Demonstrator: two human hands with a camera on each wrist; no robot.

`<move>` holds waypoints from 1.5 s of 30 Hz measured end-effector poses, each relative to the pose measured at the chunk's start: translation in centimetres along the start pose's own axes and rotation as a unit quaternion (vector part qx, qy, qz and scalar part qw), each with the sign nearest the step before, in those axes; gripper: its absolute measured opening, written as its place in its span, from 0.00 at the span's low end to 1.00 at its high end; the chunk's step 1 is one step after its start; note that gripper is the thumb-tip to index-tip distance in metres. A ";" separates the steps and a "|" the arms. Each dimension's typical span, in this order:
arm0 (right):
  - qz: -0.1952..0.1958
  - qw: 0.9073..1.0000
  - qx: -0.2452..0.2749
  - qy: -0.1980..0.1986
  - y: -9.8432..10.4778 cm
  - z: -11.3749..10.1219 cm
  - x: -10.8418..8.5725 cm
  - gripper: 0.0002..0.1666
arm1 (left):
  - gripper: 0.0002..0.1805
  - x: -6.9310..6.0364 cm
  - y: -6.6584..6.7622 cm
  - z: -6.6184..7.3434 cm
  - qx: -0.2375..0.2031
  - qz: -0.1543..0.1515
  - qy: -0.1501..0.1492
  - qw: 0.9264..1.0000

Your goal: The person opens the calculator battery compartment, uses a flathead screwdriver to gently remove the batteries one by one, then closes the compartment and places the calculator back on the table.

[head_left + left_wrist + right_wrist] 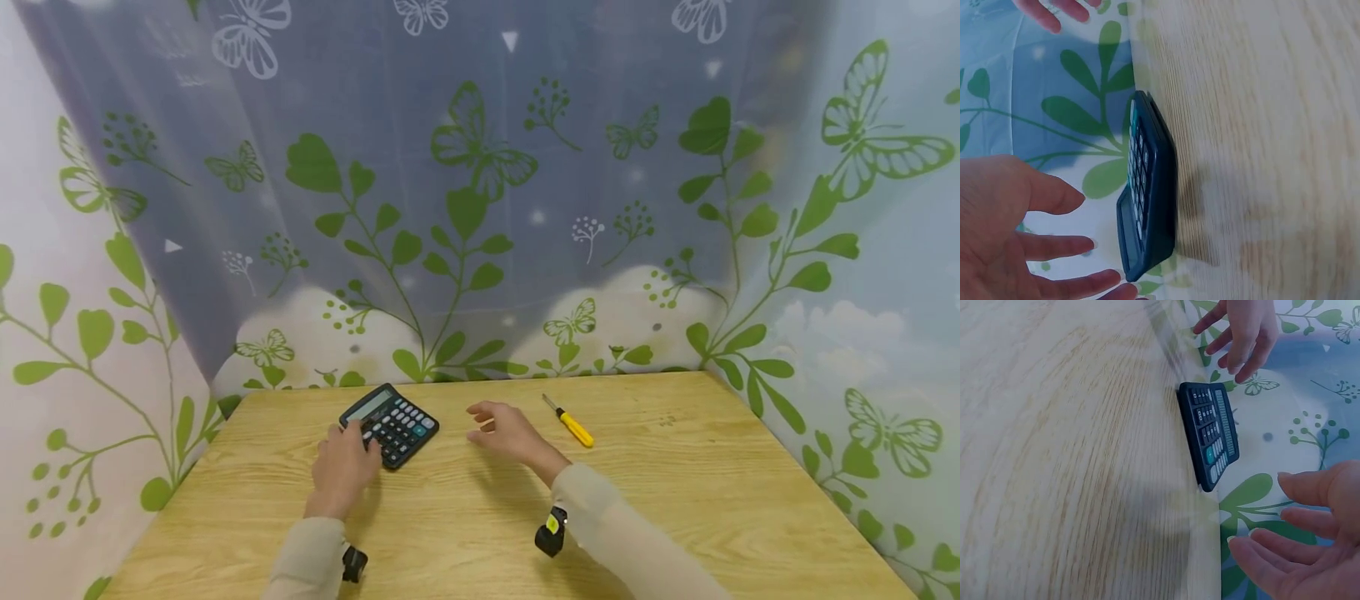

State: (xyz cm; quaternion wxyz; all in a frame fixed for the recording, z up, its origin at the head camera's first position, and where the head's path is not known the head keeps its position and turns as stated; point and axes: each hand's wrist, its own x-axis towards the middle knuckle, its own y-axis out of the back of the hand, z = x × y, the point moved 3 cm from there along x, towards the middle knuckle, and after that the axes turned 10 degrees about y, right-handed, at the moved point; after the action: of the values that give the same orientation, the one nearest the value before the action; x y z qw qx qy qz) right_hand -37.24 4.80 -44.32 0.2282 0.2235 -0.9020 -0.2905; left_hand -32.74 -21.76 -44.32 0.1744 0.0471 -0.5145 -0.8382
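L hand (343,469) & R hand (508,429) are hovering loose-fingered, empty; calculator (393,427) (L contact unclear) & screwdriver (573,424) are lying unlifted.

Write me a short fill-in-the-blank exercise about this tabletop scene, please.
1. The screwdriver has a ____ handle.
2. The hand nearer the calculator is the person's ____ one.
3. The right hand holds ____.
4. In the head view, the screwdriver lies on the calculator's ____ side.

Missing words: yellow; left; nothing; right.

On the table (442,542), the calculator (397,423) lies left of the screwdriver (572,423).
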 end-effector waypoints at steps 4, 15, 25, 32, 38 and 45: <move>-0.013 1.000 -0.013 0.022 -0.7 0.2 0.8 0.27 | 0.27 0.4 0.0 -0.6 -0.006 0.005 0.010 1.000; -0.014 1.000 0.005 0.010 -1.4 0.4 1.6 0.27 | 0.26 1.5 -0.3 -2.2 -0.026 0.005 0.041 0.999; -0.017 0.999 0.015 0.022 -2.2 0.8 2.4 0.27 | 0.34 2.3 -0.6 -2.7 -0.043 -0.011 0.066 0.997; -0.005 1.000 0.014 0.022 -2.5 0.6 3.1 0.26 | 0.35 3.2 -0.5 -2.6 -0.049 -0.023 0.066 0.996; -0.004 1.000 0.024 0.014 -3.1 0.8 3.4 0.26 | 0.34 3.5 -0.5 -2.6 -0.047 -0.029 0.059 0.997; -0.007 0.999 0.036 0.008 -3.4 0.9 3.7 0.26 | 0.33 3.8 -0.3 -2.6 -0.051 -0.027 0.058 0.997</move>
State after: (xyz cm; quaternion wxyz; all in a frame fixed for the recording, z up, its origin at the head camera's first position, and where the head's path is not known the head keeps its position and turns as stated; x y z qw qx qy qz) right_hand -39.77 0.75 -46.05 0.2254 0.2407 -0.9082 -0.2577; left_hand -35.71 -25.12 -45.37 0.1833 0.1002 -0.4589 -0.8636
